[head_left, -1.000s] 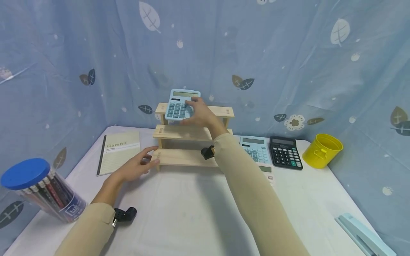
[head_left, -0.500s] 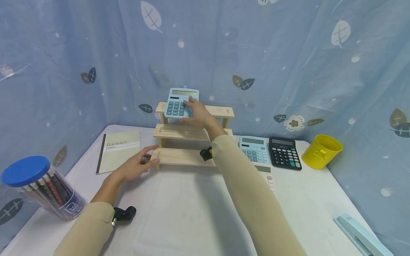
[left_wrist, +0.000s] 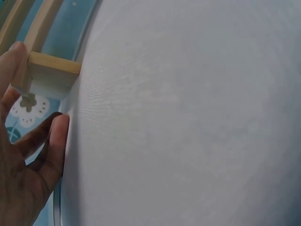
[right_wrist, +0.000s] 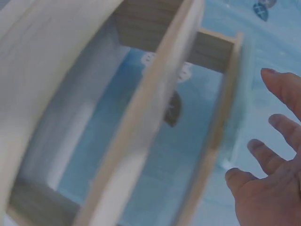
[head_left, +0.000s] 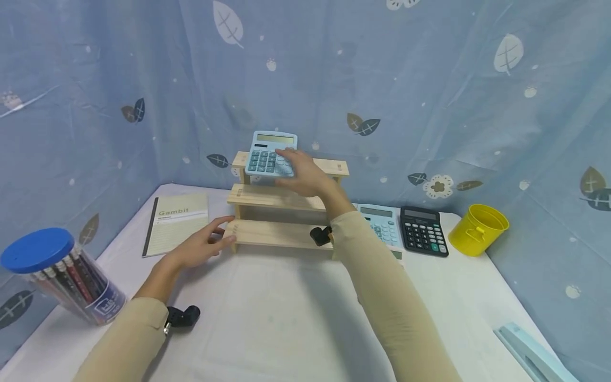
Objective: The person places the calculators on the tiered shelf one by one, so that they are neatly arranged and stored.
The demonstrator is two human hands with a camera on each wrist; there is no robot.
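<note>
On the top shelf [head_left: 334, 165], the light-blue calculator [head_left: 269, 154] stands upright just left of the right hand [head_left: 305, 172], whose fingers [head_left: 286, 154] are straight and hold nothing; the left hand [head_left: 200, 246] rests relaxed, touching the bottom shelf [head_left: 277, 234].

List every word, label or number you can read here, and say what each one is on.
"Gambit": on the cover of the notebook.
Pencil tub: its label is too small to read.
Light blue calculator on the wooden shelf, second blue calculator, black calculator: key legends too small to read.
</note>
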